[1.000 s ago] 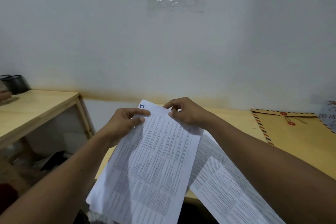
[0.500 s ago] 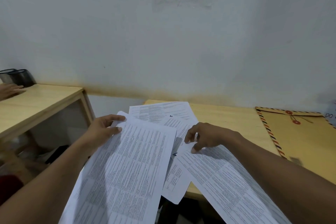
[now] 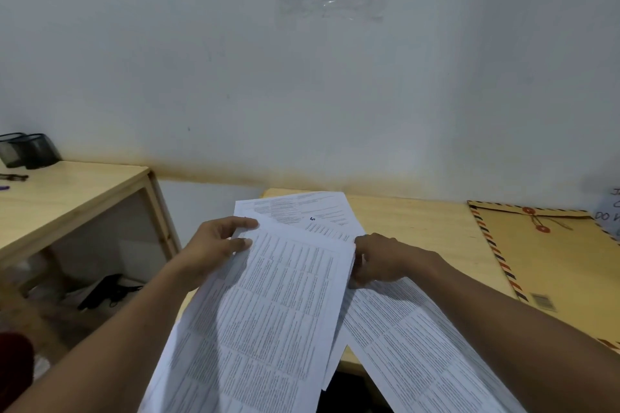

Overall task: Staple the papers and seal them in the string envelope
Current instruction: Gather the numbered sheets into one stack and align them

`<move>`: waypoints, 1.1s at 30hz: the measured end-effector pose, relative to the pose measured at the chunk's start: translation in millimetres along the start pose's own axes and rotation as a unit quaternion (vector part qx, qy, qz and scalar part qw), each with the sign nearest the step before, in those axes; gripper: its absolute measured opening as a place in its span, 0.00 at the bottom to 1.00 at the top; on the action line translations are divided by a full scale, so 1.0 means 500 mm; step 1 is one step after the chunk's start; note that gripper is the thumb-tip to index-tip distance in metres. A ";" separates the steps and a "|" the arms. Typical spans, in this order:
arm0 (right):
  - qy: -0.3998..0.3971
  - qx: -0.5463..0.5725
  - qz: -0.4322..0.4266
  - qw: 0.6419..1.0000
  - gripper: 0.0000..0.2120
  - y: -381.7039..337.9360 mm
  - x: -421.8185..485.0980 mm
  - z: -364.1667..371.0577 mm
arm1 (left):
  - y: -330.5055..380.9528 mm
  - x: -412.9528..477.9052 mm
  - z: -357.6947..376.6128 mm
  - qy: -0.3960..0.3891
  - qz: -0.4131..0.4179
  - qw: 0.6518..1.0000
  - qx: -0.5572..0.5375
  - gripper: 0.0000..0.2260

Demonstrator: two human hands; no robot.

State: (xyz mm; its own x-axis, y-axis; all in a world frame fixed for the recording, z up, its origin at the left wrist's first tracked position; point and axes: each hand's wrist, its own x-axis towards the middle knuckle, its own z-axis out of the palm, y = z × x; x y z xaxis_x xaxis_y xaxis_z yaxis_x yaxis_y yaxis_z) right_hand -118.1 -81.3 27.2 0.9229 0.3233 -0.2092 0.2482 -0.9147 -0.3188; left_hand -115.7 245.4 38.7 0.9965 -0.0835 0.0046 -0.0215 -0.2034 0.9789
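Several white printed papers are spread over the near left of the wooden table (image 3: pixel 419 225). My left hand (image 3: pixel 214 245) pinches the top left corner of the uppermost sheet (image 3: pixel 268 318), held tilted above the others. My right hand (image 3: pixel 379 258) grips that sheet's right edge near the top, fingers curled under it. Another sheet (image 3: pixel 302 211) lies flat behind my hands, and a third sheet (image 3: pixel 419 345) slants off the table's front edge under my right forearm. The brown string envelope (image 3: pixel 553 258) with a striped border lies flat at the right, its flap shut. No stapler is in view.
A second wooden desk (image 3: pixel 67 191) stands to the left across a gap, with black mesh holders (image 3: pixel 30 151) at its back. Dark objects (image 3: pixel 107 292) lie on its lower shelf. A white wall rises right behind both tables. A handwritten note (image 3: pixel 609 211) shows at the far right.
My right hand let go of the top sheet, dipped to the papers on the table, and now grips the right edge of the sheet in my left hand. More sheets show behind.
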 end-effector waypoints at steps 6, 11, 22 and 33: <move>0.038 0.012 0.007 0.999 0.28 0.011 0.001 0.010 | 0.018 0.001 0.032 -0.030 0.010 0.999 -0.019 0.14; 0.033 -0.062 -0.005 0.998 0.22 0.012 -0.005 0.010 | 0.024 -0.006 0.039 -0.052 0.012 0.998 -0.026 0.12; 0.224 0.063 0.019 0.972 0.13 0.053 -0.006 -0.148 | 0.083 0.012 0.111 -0.114 0.061 0.991 0.021 0.14; 0.211 0.372 -0.065 0.901 0.11 0.031 -0.042 -0.155 | 0.139 0.039 0.224 -0.055 0.168 0.981 0.081 0.15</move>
State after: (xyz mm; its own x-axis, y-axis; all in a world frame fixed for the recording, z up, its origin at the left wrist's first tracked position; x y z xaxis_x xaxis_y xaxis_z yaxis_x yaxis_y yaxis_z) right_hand -110.6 -121.2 98.3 0.9692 0.1510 0.1945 0.2404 -0.4086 -0.8805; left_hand -106.7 120.6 83.9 0.9163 -0.2748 0.2912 -0.3692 -0.2986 0.8801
